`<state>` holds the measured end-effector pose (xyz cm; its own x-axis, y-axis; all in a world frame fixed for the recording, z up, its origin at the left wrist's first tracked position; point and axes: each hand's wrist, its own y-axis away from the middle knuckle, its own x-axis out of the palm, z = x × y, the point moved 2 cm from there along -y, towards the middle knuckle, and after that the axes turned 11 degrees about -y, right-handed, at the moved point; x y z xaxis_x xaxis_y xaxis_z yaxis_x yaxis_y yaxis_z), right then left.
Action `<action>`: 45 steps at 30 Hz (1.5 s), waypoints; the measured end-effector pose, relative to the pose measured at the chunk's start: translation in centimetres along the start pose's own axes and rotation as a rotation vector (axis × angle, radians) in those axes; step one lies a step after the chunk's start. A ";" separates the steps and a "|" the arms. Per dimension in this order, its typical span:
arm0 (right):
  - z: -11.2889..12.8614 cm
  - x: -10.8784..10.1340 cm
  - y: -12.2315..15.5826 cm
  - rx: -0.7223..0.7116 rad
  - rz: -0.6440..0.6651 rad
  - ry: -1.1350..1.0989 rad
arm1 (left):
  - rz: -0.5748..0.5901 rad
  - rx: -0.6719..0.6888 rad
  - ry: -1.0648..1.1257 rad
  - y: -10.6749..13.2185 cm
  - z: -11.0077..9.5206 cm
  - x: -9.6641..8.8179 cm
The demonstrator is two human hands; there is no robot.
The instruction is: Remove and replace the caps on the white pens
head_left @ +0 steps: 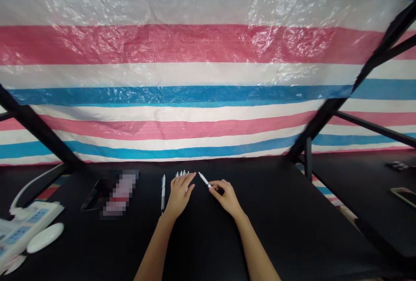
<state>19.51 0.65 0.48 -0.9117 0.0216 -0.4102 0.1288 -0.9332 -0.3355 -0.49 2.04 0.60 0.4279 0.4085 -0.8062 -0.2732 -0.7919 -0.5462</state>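
Observation:
My right hand (226, 196) pinches a white pen (204, 179) between thumb and fingertips. The pen slants up and to the left, its tip end pointing away from me. My left hand (180, 193) lies over a row of several white pens (181, 173), its fingers stretched out and its thumb apart. Only the far ends of those pens show; the rest is hidden beneath the hand. Just left of my left wrist, a single white and grey pen (163, 191) lies lengthwise on the black table (208, 246).
A dark phone-like object (95, 196) and a pixelated item (120, 194) lie on the left. A white power strip (29, 224) and a white oval object (45, 237) sit at the left edge. Black frame bars (308, 138) and a striped sheet (195, 43) stand behind. A phone (404, 195) lies far right.

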 end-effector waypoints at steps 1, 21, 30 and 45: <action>0.2 0.0 0.0 -0.011 0.003 -0.002 | 0.003 0.002 0.016 0.0 0.1 0.0; -1.0 -0.7 -0.3 0.162 -0.047 -0.440 | -0.119 -0.145 0.240 -0.2 2.0 -0.7; -1.5 -0.5 -0.3 0.199 -0.114 -0.420 | -0.085 -0.135 0.218 -0.2 2.1 -0.7; -1.9 -1.0 -0.5 0.162 -0.236 -0.406 | -0.016 -0.106 0.257 -0.2 1.7 -0.4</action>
<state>21.08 1.77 -0.54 -0.9913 0.1271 0.0353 -0.1318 -0.9642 -0.2303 -2.05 2.81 0.70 0.6394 0.3035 -0.7064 -0.1792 -0.8347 -0.5208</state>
